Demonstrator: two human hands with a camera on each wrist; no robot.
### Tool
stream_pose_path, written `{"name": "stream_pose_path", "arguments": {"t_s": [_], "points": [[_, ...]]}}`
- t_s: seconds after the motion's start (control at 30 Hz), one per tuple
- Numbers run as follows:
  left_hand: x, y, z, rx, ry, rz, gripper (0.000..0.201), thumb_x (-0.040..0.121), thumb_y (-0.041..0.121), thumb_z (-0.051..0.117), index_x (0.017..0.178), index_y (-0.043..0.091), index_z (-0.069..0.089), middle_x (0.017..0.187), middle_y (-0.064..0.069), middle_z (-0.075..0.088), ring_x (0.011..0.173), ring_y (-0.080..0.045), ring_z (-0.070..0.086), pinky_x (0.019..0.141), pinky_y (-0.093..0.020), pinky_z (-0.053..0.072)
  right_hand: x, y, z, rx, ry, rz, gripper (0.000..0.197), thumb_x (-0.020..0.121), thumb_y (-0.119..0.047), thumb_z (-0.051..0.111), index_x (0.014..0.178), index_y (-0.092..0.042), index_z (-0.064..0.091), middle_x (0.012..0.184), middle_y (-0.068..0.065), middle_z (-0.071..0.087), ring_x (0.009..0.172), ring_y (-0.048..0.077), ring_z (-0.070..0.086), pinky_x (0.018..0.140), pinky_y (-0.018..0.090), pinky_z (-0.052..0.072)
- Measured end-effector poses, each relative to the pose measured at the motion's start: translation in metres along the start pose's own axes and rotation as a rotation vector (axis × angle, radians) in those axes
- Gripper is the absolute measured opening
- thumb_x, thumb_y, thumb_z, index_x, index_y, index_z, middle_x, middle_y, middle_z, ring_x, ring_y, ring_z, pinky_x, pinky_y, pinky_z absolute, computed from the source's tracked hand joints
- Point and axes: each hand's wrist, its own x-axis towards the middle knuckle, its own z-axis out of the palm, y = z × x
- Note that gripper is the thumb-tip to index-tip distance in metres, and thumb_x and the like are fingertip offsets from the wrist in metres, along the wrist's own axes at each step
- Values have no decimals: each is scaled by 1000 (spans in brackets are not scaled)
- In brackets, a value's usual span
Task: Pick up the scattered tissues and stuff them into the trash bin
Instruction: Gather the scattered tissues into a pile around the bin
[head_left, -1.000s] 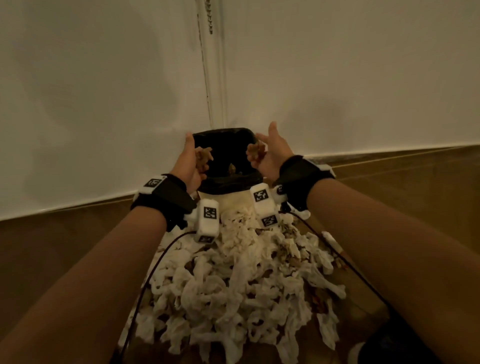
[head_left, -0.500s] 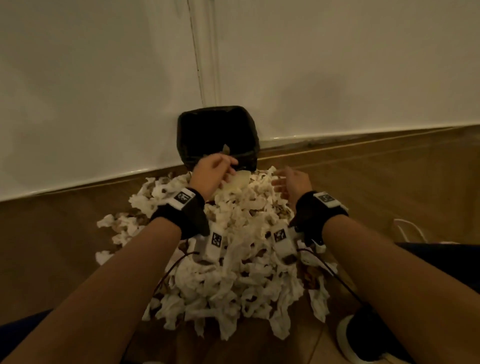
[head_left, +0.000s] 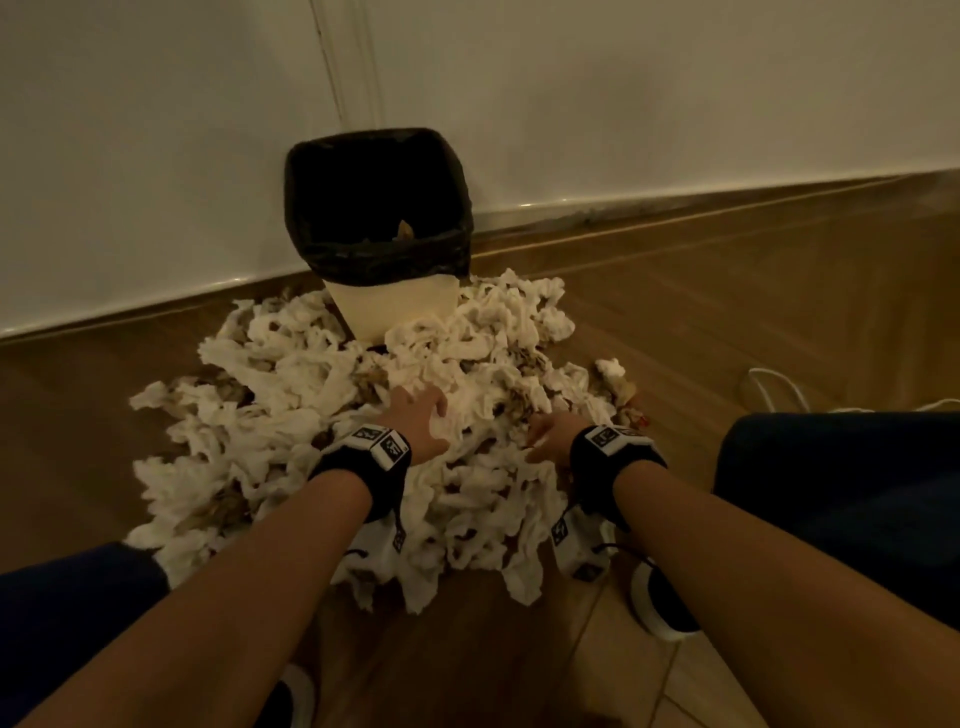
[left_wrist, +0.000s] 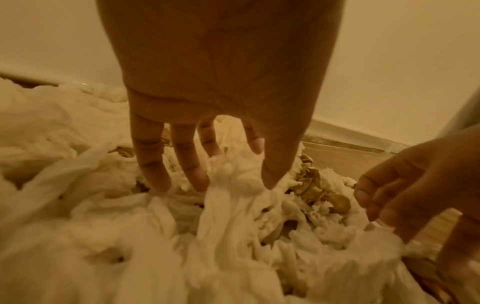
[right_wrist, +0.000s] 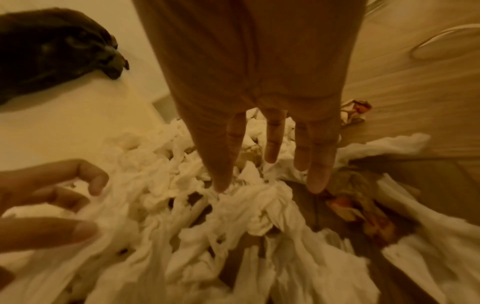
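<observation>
A large heap of crumpled white paper tissues (head_left: 363, 447), mixed with a few brownish soiled scraps, is spread over a brown wood-patterned floor (head_left: 727, 322). At the far edge of the heap, against a plain white wall (head_left: 623, 104), a small cream plastic trash bin (head_left: 389, 306) lined with a black plastic bag (head_left: 374, 197) is seen standing upright; tissues are piled against its base, and a little brownish scrap can be made out inside the liner.

Both bare forearms are stretched forward from the bottom of the head view, each wrapped in a black wrist strap carrying white marker blocks. The left hand (head_left: 418, 421) is laid palm down on the middle of the heap. In the left wrist view its fingers (left_wrist: 153, 164) are seen long and only slightly spread, their tips touching the tissues, with the thumb pressed into a raised fold; nothing is gripped.

The right hand (head_left: 550, 439) is held just to the right of the left, low over the near right part of the heap. In the right wrist view its fingers (right_wrist: 272, 139) are seen straight and narrowly parted, the tips reaching down to the tissues without closing on any.

A dark blue trouser leg (head_left: 841, 493) is visible at the right, with a dark shoe with a white sole (head_left: 660, 603) beneath it, and a thin white cable (head_left: 779, 389) lies on the floor beyond.
</observation>
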Motion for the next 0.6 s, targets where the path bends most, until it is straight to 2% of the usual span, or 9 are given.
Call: {"name": "stream_pose_path", "arguments": {"t_s": [0.03, 0.1, 0.2, 0.3, 0.37, 0.47, 0.53, 0.57, 0.6], "points": [[-1, 0, 0, 14, -12, 5, 42, 81, 40, 65, 105, 29, 33, 126, -10, 29, 83, -25, 44, 71, -33, 37, 1, 2, 3, -65, -2, -9, 36, 85, -34, 66, 118, -22, 58, 140, 2, 42, 126, 29, 42, 100, 41, 43], [-4, 3, -1, 45, -48, 15, 54, 77, 39, 71, 113, 28, 31, 126, -10, 27, 85, -26, 45, 70, -32, 39, 2, 4, 9, -154, 15, -18, 49, 81, -42, 68, 125, -28, 52, 145, 5, 35, 128, 31, 39, 96, 40, 45], [-9, 11, -2, 143, -120, 61, 68, 78, 22, 74, 129, 32, 30, 130, -11, 31, 98, -32, 52, 71, -33, 45, 5, 5, 24, -313, 68, -59, 63, 82, -47, 64, 138, -30, 42, 150, 10, 25, 134, 36, 29, 107, 45, 37], [-8, 17, 0, 290, -126, 138, 53, 86, 4, 62, 133, 20, 44, 132, -11, 48, 113, -27, 53, 87, -32, 47, 0, 4, 31, -367, 107, -90, 51, 91, -35, 55, 138, -19, 43, 146, 15, 32, 133, 34, 33, 105, 38, 35], [-8, 20, 1, 301, -74, 126, 35, 91, 6, 56, 125, 9, 56, 127, -11, 57, 113, -25, 56, 93, -30, 47, -1, 5, 31, -377, 138, -98, 37, 95, -23, 51, 129, -9, 53, 136, 15, 47, 123, 30, 47, 98, 33, 42], [-8, 21, -5, 184, 34, 132, 24, 92, 19, 57, 106, 2, 66, 103, -11, 65, 93, -24, 60, 78, -27, 45, 0, 9, 27, -187, 213, -79, 20, 94, -24, 54, 94, -7, 63, 108, 13, 60, 101, 28, 59, 78, 31, 47], [-8, 20, -11, 69, 149, 157, 28, 90, 26, 60, 99, 0, 68, 96, -10, 59, 87, -23, 57, 73, -26, 40, 0, 12, 21, 53, 278, -41, 29, 94, -25, 54, 69, -11, 56, 76, 7, 56, 73, 24, 58, 61, 28, 45], [-8, 20, -12, -14, 224, 180, 27, 88, 26, 63, 95, 1, 68, 98, -11, 58, 89, -23, 57, 73, -25, 38, 0, 13, 18, 171, 313, -23, 35, 94, -25, 54, 61, -13, 51, 66, 5, 51, 61, 20, 52, 54, 26, 42], [-8, 19, -13, -113, 294, 210, 23, 86, 26, 66, 91, 4, 67, 99, -10, 58, 90, -22, 56, 74, -25, 38, 0, 13, 15, 284, 330, -18, 37, 95, -25, 54, 59, -14, 48, 64, 5, 50, 57, 19, 49, 52, 26, 40]]}}
